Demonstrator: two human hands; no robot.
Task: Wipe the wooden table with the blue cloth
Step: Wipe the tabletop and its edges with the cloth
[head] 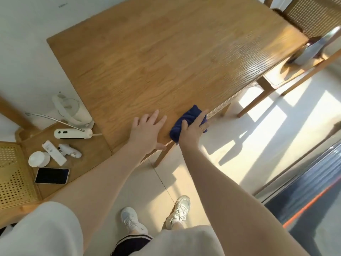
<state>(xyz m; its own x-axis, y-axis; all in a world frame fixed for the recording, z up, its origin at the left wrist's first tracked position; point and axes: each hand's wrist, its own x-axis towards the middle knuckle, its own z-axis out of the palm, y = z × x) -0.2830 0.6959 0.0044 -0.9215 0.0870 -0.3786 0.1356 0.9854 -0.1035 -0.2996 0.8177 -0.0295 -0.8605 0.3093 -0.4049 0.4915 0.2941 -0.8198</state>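
Note:
The wooden table [166,58] fills the middle and top of the head view, its near edge running diagonally from lower left to upper right. A bunched dark blue cloth [186,121] lies on that near edge. My right hand [192,129] presses down on the cloth, fingers spread over it. Just left of it, my left hand [147,131] rests flat on the tabletop with fingers apart and holds nothing.
A lower wooden seat [88,145] at the left carries a white kettle [72,111], a white handheld device [72,134], small white items and a phone [52,176]. A wicker chair [311,15] stands at the table's far right. Pale tiled floor [249,145] lies below, with my shoes [181,209].

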